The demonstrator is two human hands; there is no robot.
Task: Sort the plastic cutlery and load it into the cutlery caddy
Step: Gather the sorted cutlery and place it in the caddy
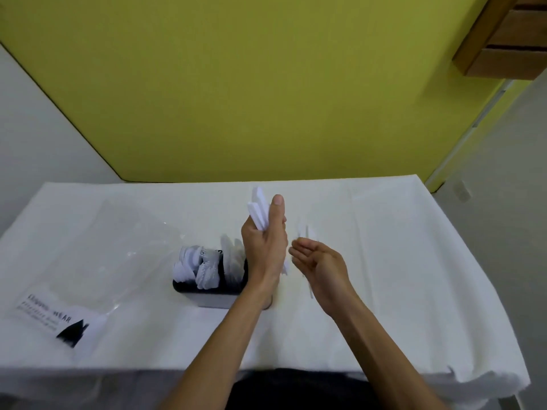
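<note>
Overhead, a white cloth (pixel 384 261) covers the tabletop before a yellow-green wall (pixel 266 84); left hand (pixel 265 247) grips white cutlery (pixel 258 213), right hand (pixel 321 266) loosely open beside the caddy (pixel 211 294).

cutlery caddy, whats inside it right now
The cutlery caddy holds white plastic cutlery standing upright in its compartments. The left hand and forearm cover its right end, so what stands there is hidden.

A plain indoor room set up as a work station: a table under a white cloth (pixel 384 261) against a bare olive-green wall (pixel 266 84), brown wooden shelving (pixel 509 39) mounted high at right
</note>
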